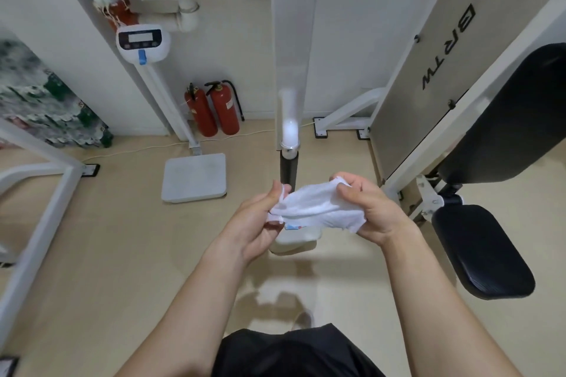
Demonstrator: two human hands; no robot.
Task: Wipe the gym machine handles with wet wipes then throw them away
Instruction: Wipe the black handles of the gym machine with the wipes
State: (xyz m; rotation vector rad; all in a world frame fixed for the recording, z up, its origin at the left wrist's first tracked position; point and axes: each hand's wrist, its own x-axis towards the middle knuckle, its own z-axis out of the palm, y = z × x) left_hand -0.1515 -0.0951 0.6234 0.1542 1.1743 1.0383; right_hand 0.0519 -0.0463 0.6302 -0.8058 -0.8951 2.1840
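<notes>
A white wet wipe (318, 208) is stretched between both hands at the middle of the view. My left hand (260, 223) pinches its left end and my right hand (373, 208) grips its right end. Just beyond the hands hangs the machine handle (289, 167), a black grip below a silver collar on a white bar. Under the wipe, a white wipes pack (295, 240) lies on the floor, partly hidden by my hands.
A black padded seat (481, 251) and backrest (502, 119) of the machine stand on the right. A white scale platform (194, 177) sits on the floor at left, two red fire extinguishers (213, 110) by the wall, a white frame (39, 199) at far left.
</notes>
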